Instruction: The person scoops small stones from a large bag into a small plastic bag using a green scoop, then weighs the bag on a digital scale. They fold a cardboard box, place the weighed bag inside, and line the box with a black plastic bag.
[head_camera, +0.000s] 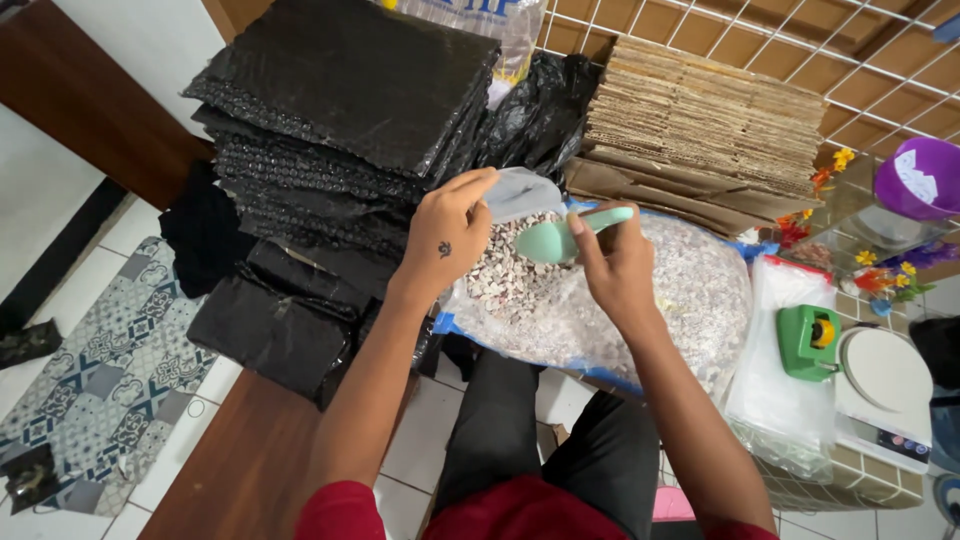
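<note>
The scoop (556, 240) is mint green, over a clear bag of speckled white and brown gravel (600, 300) edged in blue. At ten o'clock the bubble-wrap stack (340, 100) is black. At one o'clock the cardboard stack (700, 130) is tan. At three o'clock sit a green tape dispenser (808, 340) and a purple bowl (920, 178). The floor mat (100, 380) at eight o'clock bears a grey-blue geometric pattern.

Plastic, card and pebbly grit — mostly glossy.
Black bubble wrap (340, 90) shines; the mint plastic scoop (565, 238) is matt, the corrugated cardboard stack (700, 130) rough — the clear bag (620, 300) glossy.
</note>
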